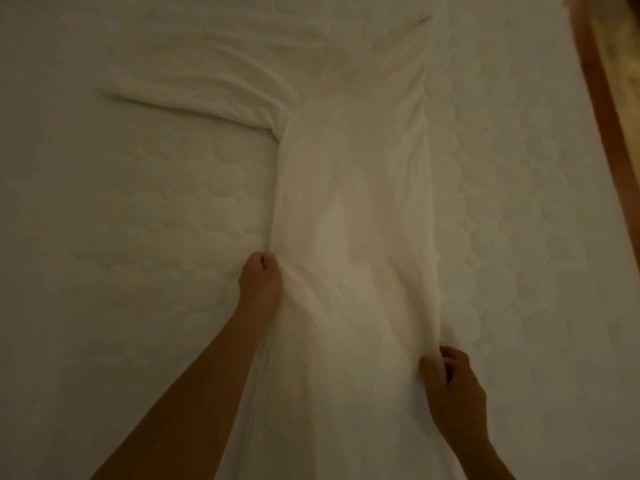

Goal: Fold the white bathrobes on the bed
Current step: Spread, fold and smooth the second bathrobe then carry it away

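Note:
A white bathrobe [353,209] lies lengthwise down the middle of the bed, its body narrowed into a long strip. One sleeve [201,98] stretches out to the left near the top. My left hand [261,278] is closed on the robe's left edge about halfway down. My right hand [450,382] pinches the robe's right edge lower down, with cloth bunched between thumb and fingers. The bottom of the robe runs out of view at the lower edge.
The quilted white mattress cover [138,237] spreads out on both sides of the robe. A wooden bed frame edge [602,98] runs diagonally at the far right, with patterned floor beyond it.

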`<state>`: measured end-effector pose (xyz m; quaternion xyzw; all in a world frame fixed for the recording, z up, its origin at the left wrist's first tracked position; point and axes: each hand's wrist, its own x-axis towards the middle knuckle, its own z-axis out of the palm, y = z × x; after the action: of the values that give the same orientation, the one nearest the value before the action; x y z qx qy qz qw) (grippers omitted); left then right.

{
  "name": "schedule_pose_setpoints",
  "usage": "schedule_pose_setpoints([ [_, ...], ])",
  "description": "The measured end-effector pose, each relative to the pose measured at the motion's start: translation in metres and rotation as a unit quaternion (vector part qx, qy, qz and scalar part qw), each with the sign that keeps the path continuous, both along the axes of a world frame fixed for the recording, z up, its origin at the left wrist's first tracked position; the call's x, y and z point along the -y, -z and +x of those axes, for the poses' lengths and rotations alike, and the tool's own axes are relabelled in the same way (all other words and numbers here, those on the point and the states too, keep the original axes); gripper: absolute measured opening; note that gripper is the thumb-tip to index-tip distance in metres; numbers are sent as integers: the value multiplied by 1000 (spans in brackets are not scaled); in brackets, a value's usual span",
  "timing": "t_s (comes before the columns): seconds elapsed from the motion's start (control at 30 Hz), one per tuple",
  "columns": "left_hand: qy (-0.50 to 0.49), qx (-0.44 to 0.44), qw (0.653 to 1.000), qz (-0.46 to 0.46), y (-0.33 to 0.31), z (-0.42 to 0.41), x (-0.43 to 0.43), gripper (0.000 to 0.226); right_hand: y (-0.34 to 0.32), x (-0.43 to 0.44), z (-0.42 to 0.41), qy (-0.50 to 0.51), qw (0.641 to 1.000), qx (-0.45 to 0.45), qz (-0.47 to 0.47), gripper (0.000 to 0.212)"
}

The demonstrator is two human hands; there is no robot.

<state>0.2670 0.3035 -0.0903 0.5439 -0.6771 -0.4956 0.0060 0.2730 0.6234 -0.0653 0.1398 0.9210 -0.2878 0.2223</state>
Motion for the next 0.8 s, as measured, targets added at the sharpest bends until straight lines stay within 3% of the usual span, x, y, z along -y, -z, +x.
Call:
schedule_pose_setpoints([
  [0.13, -50, -43, 995, 74, -4, 0, 0, 49, 4, 1, 1, 7, 1000, 1, 11, 37],
  [0.2, 14, -57, 994, 93, -12, 24, -11, 56, 4, 1, 7, 3, 1000, -5, 21, 40],
  [0.3, 128, -25, 990, 46, -20, 72, -35, 52, 3, -2, 21, -19, 999, -3, 41, 49],
  [0.37, 90, 14, 995, -32, -14, 90, -33, 43, 0, -6, 37, -32, 999, 20, 36, 52],
  [0.43, 25, 29, 998, -47, -11, 97, -25, 51, -3, -15, 61, -50, 997, 47, 33, 50],
  [0.5, -6, 3, 1000, 9, -12, 99, -28, 50, -3, -28, 83, -54, 997, 54, 34, 46],
  [0.63, 27, -68, 993, 89, -24, 129, -74, 33, -1, -51, 111, 3, 999, 46, 24, 41],
  [0.8, 56, -8, 993, 104, -21, 226, -124, 46, -9, -77, 158, -46, 995, 91, 15, 62],
])
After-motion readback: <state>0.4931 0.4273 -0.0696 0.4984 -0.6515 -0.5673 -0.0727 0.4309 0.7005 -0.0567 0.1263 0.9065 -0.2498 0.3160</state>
